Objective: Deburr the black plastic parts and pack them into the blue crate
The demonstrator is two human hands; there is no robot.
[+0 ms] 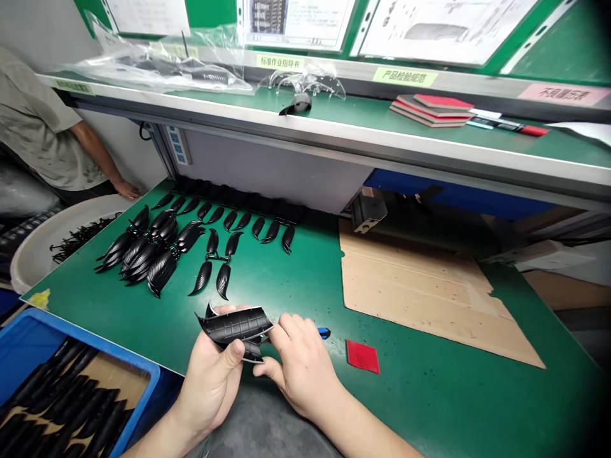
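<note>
While gripping a curved black part (241, 323) in left hand (212, 372), with thumb on its lower edge, sets right hand (303, 362) against its right end, fingers curled. Holds part over near side of green worktop (296, 292), ribbed inner face showing. Cannot tell right hand's hold on blue-and-black tool end (324, 333) just beyond. At lower left, has blue tray (95, 341) with rows of dark pieces (71, 381). Right of hands, notes red square (363, 357), flat. Farther in, counts four joined black leaf shapes (223, 280), with stacked cluster (162, 270) to their left and cardboard sheet (420, 286) well to right. Past worktop's left edge, spots white tub (35, 251) of thin black bits (81, 238), with co-worker's hand (126, 189) near rim. On shelf (353, 119), sees clear plastic bag (210, 70), red-and-grey pads (429, 113); behind, printed sheets (439, 25).
</note>
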